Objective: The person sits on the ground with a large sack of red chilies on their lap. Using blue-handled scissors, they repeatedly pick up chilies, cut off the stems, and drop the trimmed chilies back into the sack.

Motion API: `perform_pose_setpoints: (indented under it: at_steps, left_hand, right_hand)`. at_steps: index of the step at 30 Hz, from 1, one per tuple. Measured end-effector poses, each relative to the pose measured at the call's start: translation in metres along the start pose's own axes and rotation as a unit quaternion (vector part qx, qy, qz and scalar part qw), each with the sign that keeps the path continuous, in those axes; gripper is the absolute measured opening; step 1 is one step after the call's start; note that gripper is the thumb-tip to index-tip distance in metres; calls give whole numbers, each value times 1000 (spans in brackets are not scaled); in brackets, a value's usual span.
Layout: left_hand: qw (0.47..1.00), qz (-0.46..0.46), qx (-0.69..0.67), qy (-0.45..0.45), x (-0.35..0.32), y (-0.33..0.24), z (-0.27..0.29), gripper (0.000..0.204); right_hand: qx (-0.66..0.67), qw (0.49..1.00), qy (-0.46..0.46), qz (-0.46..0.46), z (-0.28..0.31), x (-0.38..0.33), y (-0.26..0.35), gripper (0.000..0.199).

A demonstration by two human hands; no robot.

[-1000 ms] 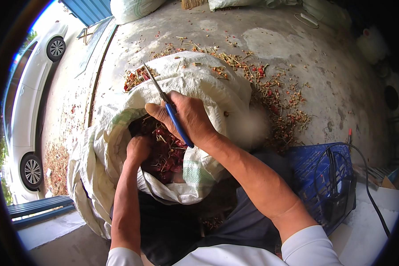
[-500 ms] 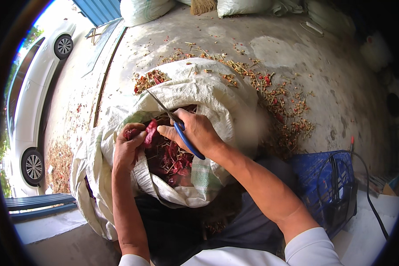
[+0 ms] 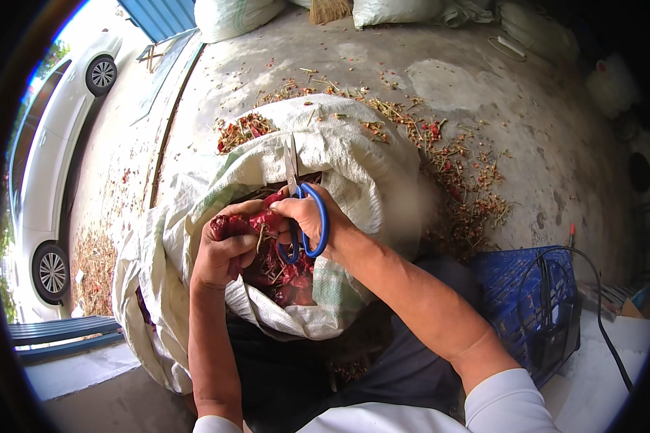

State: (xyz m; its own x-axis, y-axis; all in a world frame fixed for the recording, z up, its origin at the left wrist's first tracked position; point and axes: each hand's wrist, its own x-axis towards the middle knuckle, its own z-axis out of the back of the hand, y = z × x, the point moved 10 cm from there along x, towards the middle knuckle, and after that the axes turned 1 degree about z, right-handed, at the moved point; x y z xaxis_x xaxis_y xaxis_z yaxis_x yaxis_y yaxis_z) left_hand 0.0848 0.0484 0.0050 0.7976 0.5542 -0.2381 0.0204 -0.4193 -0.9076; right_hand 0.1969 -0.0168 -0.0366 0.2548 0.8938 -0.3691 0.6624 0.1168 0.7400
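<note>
A big white woven sack point(image 3: 354, 151) stands open in front of me, full of dried red chillies point(image 3: 282, 278). My left hand point(image 3: 227, 245) is closed around a bunch of red chillies point(image 3: 256, 220) just above the sack's mouth. My right hand point(image 3: 314, 216) grips blue-handled scissors point(image 3: 303, 224), blades pointing up and away, and its fingertips touch the same bunch. Both hands meet over the sack opening.
Cut stems and red bits point(image 3: 455, 180) litter the concrete floor beyond the sack. A blue plastic crate point(image 3: 534, 303) with a black cable sits at the right. A white car point(image 3: 43, 180) is parked at the left. More white sacks point(image 3: 238, 14) lie at the back.
My left hand came up out of the sack with a bunch of chillies. My right hand with the scissors swung over to meet it, blades now pointing upward.
</note>
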Motion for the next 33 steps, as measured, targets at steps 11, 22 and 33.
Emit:
perform_pose_setpoints:
  at_steps: [11,22,33]
  left_hand:
    - [960,-141,147,-191,-4,-40,49,12]
    - [925,-130,287,-214,-9,-44,52,15]
    - [985,-131,41,-106,1,-34,45,13]
  right_hand:
    - [-442,869,-2,223,-27,-20,8,42]
    - [-547,790,-23,277,-43,-36,25,37]
    - [-379,894,53,233,-49,-37,32,34]
